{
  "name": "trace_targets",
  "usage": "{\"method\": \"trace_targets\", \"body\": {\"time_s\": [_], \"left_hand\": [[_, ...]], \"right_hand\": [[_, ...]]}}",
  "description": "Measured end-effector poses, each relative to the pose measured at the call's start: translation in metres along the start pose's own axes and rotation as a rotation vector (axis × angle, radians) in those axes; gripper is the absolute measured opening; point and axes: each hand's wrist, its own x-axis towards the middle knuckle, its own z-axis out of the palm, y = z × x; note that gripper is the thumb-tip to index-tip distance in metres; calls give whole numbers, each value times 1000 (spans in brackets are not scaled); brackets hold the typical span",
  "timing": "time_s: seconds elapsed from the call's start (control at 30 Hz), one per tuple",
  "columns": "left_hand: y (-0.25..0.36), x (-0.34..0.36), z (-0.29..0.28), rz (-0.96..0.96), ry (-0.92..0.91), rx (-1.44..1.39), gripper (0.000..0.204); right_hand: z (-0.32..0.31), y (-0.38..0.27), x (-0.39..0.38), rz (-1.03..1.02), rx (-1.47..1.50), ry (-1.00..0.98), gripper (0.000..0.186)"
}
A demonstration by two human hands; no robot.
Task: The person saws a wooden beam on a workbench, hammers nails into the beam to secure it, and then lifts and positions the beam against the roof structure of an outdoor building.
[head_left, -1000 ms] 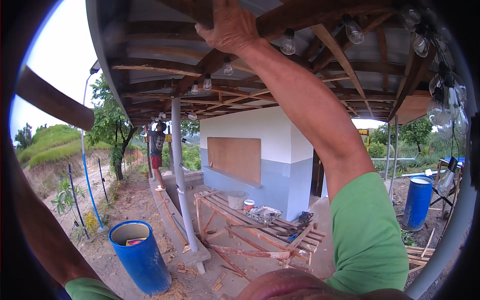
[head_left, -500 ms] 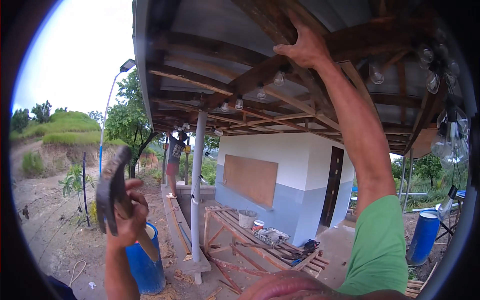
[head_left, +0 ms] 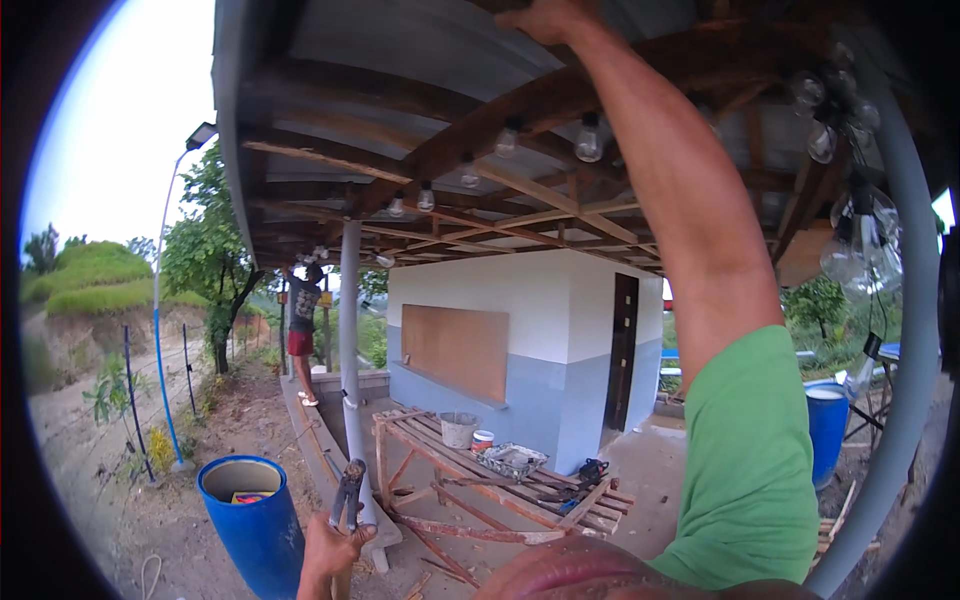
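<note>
A long, brown, bowed roof beam (head_left: pixel 455 138) runs overhead. Low in front of the person, before the grey post (head_left: pixel 350 300), is a hammer (head_left: pixel 348 492), its metal head dark, worn and raised. The right hand (head_left: pixel 550 18) is up at the roof timbers, cut off by the view's top; how open, I cannot tell. The left hand (head_left: pixel 332 552) is clenched around the hammer's handle.

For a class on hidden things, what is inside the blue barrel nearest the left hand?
A partly yellow item, its kind unclear, shows inside the blue barrel. Its near side hides the bottom.
</note>
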Motion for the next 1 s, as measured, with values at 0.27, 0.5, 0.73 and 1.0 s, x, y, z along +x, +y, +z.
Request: {"method": "trace_targets", "body": {"time_s": [0.27,0.5,0.73,1.0], "left_hand": [[-110,-6,73,82,-169,194,42],[-97,-46,89,-311,-231,-185,32],[-111,-63,113,-349,-375,-131,38],[-125,-82,138,-402,-554,-119,44]], "right_hand": [[43,6,16,34,-6,192,76],[26,6,18,-65,0,117,74],[45,-2,2,-205,-140,132,79],[71,26,30,-351,-18,125,74]]}}
